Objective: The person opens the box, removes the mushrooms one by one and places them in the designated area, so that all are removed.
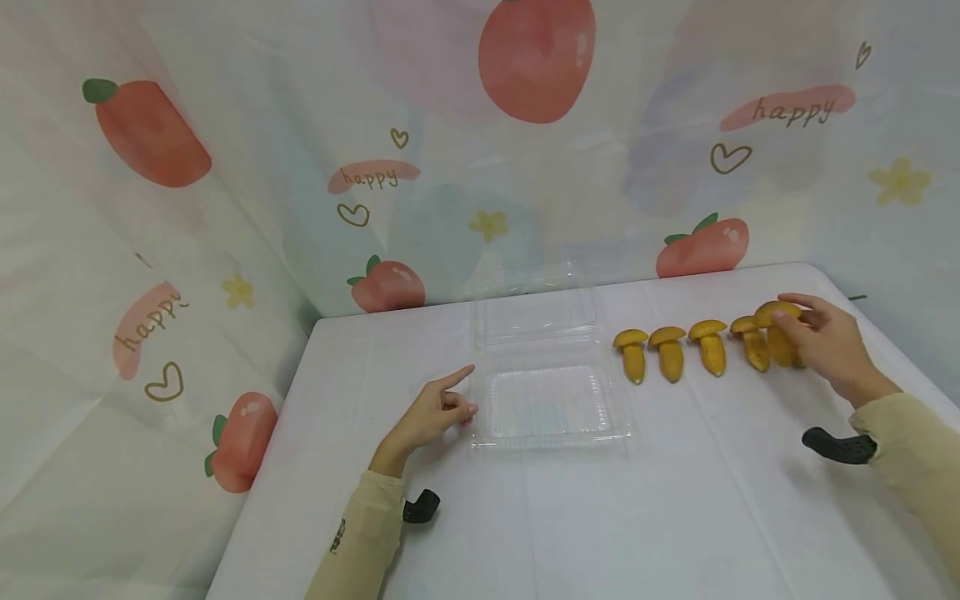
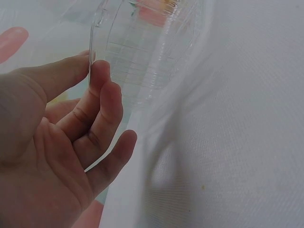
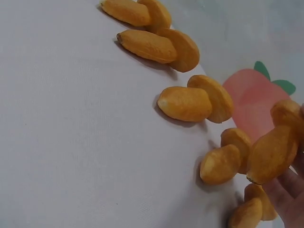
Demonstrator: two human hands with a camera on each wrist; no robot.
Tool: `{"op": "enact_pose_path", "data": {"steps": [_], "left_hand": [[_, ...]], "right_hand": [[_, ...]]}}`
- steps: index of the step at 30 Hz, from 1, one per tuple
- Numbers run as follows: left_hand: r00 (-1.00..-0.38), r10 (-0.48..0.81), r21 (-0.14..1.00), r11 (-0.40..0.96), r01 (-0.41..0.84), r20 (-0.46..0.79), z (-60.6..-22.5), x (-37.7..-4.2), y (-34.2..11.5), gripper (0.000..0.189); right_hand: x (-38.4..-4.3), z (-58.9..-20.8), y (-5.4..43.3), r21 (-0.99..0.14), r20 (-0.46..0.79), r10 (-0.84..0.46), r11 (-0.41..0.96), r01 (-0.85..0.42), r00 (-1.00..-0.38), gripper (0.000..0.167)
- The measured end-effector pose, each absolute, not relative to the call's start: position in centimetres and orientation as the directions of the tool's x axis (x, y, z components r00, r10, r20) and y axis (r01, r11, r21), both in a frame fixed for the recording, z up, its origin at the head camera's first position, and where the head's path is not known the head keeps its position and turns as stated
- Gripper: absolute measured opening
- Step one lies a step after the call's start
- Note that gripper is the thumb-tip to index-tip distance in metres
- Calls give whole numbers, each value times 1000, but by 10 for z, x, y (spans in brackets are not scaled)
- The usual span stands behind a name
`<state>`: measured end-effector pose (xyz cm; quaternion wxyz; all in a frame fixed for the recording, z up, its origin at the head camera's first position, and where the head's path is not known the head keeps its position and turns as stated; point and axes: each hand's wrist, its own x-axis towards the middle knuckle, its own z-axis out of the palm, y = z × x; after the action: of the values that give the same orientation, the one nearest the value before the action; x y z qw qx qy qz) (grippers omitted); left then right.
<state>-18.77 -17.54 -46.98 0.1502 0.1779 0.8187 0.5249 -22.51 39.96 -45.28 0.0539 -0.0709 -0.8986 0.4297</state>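
A clear plastic clamshell box (image 1: 551, 400) lies with its lid (image 1: 536, 312) folded back on the white table. At the box's left edge is my left hand (image 1: 431, 412), thumb and fingertips pinching the rim, as the left wrist view shows (image 2: 71, 118). My right hand (image 1: 832, 346) holds a yellow-brown mushroom (image 3: 273, 154) by its cap, raised above the table at the right. Several similar mushrooms, such as this one (image 1: 708, 346), lie in a row right of the box, caps towards the back. One of them (image 3: 247, 213) is mostly hidden behind the held mushroom in the head view.
The white-covered table (image 1: 570, 517) meets a patterned cloth backdrop (image 1: 450, 100) at its back and left. A dark curved piece (image 1: 838, 446) juts out at the right cuff, and another (image 1: 422, 507) at the left cuff.
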Motion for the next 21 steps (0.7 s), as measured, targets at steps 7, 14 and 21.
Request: {"op": "enact_pose_path", "data": {"steps": [7, 14, 21], "left_hand": [[-892, 448, 915, 381, 130, -60, -470, -187, -175, 72], [-892, 448, 918, 377, 126, -62, -469, -187, -175, 72], [-894, 443, 914, 386, 123, -66, -470, -187, -175, 72]], "right_hand": [[-224, -456, 410, -783, 52, 197, 616, 82, -979, 68], [-222, -456, 421, -759, 53, 239, 641, 116, -970, 69], [-220, -458, 435, -793, 48, 275, 595, 130, -960, 61]]}}
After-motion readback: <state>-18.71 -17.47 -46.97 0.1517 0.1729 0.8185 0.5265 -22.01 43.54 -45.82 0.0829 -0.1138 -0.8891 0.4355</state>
